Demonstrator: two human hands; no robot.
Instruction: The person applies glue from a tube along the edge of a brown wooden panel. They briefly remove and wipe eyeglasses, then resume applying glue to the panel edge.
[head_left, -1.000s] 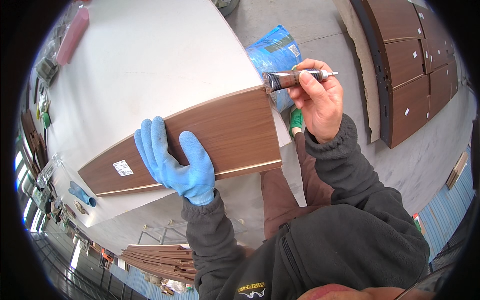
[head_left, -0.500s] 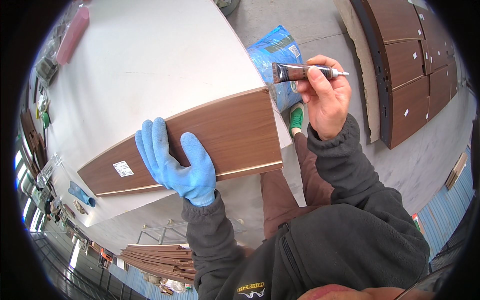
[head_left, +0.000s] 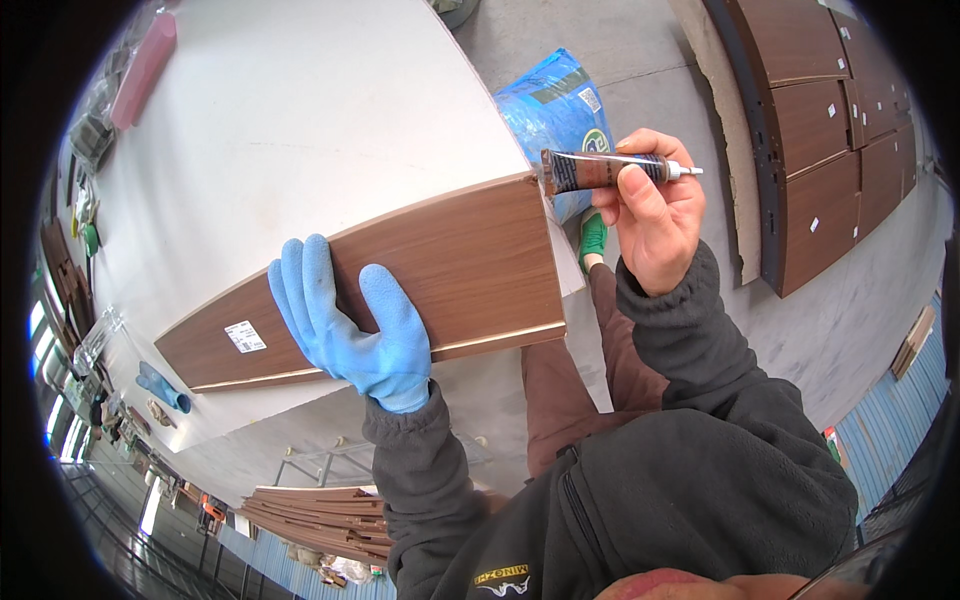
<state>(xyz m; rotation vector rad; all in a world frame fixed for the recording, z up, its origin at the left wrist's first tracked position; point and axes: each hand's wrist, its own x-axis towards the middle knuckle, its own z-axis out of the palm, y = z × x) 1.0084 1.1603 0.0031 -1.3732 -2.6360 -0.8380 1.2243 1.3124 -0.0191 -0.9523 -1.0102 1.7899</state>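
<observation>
A long brown wood-grain panel lies across the near edge of a white table, a small white label near its left end. My left hand, in a blue glove, rests flat on the panel's middle with fingers spread. My bare right hand is raised beyond the panel's right end and grips a small dark brown tube. The tube is held level, its white nozzle pointing right and its crimped tail almost at the panel's top right corner.
A blue plastic bag sits on the grey floor past the table's right edge. Brown panels with white labels lie side by side at the right. A stack of brown boards lies below. Another blue glove and clutter line the table's left end.
My right hand has lifted the tube slightly up and to the right, away from the panel's corner. The gloved left hand and the panel have stayed in place.
</observation>
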